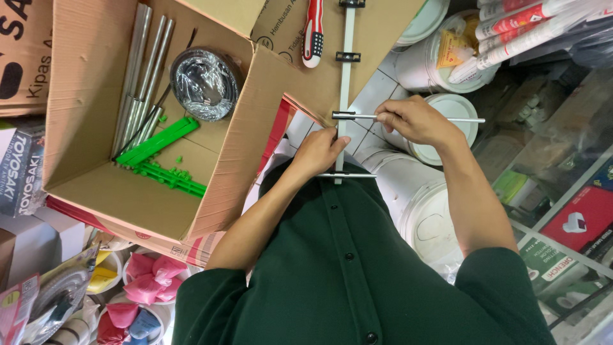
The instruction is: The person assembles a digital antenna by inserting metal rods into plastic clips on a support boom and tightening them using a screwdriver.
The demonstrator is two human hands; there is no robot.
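Hands clasp metal: right hand (414, 120) pinches thin rod (408, 118), left hand (319, 152) grips white boom (346, 76).

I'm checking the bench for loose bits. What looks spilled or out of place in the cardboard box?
Small green plastic pieces lie scattered on the box floor beside the green strips. The metal tubes lean in a neat bundle and the wrapped round part sits whole. Nothing else stands out.

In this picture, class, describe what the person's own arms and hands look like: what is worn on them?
Both arms are bare below short, dark green sleeves, part of a button-front shirt with dark buttons. The left hand and right hand wear no gloves; no rings, watch or bracelets show.
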